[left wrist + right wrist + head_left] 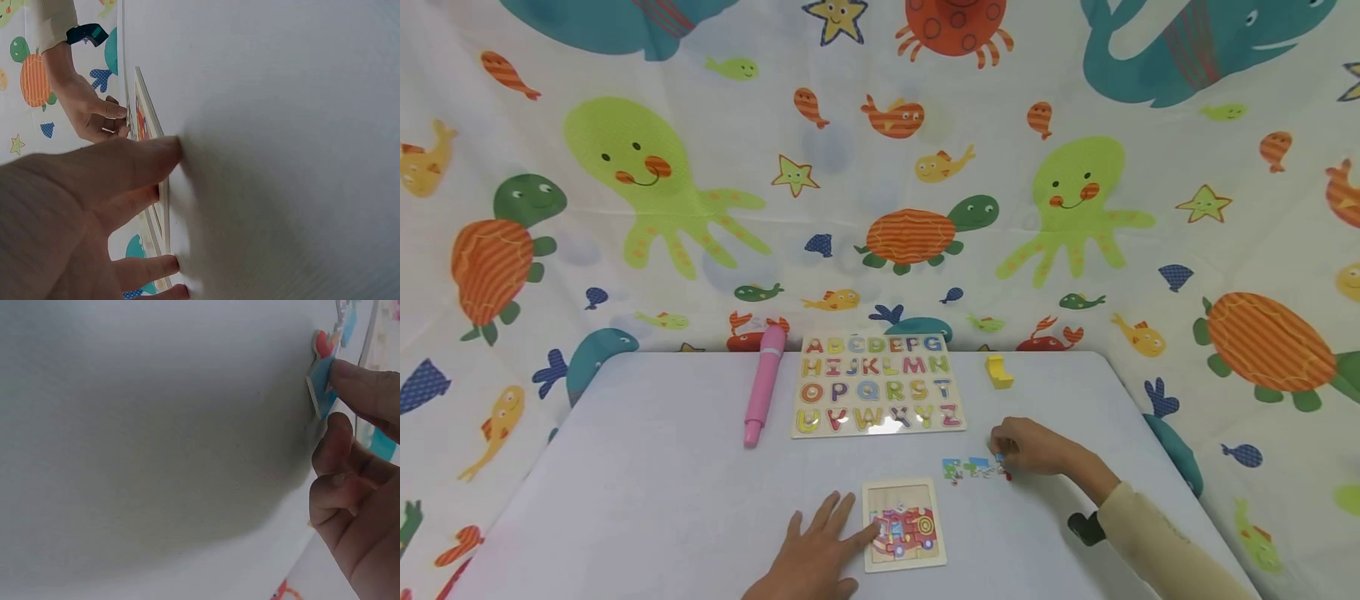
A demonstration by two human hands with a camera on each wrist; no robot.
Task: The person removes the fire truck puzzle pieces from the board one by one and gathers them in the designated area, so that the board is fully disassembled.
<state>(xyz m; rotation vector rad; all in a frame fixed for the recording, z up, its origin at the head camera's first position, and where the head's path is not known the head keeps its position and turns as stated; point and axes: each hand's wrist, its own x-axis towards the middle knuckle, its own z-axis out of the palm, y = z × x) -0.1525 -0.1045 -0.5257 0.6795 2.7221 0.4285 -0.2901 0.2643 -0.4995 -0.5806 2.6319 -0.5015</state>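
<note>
Progress looks partial: the jigsaw tray [901, 567] (steadied by flat fingers of the left hand [815, 554]) shows a red vehicle partly filled, while the right hand [1026, 448] pinches a blue piece [320, 389] on the table [655, 467] beside other loose pieces [966, 469] awaiting placement.

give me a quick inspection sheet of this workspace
surface: white table, sea-creature cloth hung behind and beside it
job's things: small puzzle tray with a partly built red vehicle; loose pieces to its right
clutter: alphabet board, pink pen, yellow block
grips: left hand lies flat, fingers on the tray's edge; right hand pinches a blue piece
cables: nothing seen
surroundings: only the cloth
</note>
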